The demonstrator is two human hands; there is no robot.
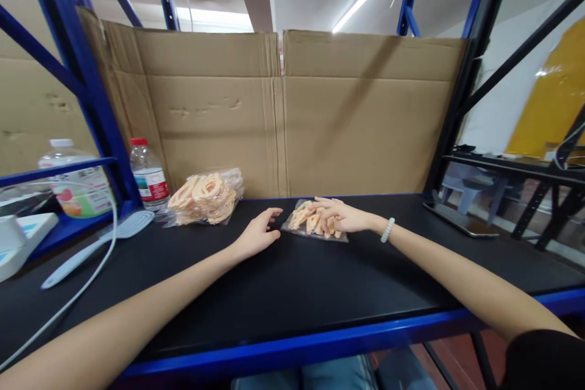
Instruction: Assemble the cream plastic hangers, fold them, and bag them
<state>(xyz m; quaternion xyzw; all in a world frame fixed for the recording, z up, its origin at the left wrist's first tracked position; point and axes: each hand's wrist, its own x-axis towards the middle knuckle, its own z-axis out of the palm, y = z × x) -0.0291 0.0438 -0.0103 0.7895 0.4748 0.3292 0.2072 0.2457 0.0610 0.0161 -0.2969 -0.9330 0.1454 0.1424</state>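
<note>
A small clear plastic bag (299, 219) of pale, peach-coloured flat pieces lies on the black tabletop. My right hand (336, 214) rests over the bag with its fingers spread on top, and a pale beaded bracelet circles the wrist. Just left of the bag hovers my left hand (259, 233), fingers apart and slightly curved, holding nothing. Farther left lies a larger clear bag (205, 196) stuffed with similar pale pieces, some of them ring-shaped. Neither hand touches that larger bag.
At the left are a red-capped bottle (150, 177), a light-blue slotted spatula (107, 241), a white cable (94, 277) and a large jug (82, 186). Cardboard panels (219, 116) wall the back. A dark flat device (459, 219) lies at the right, beside a rack post.
</note>
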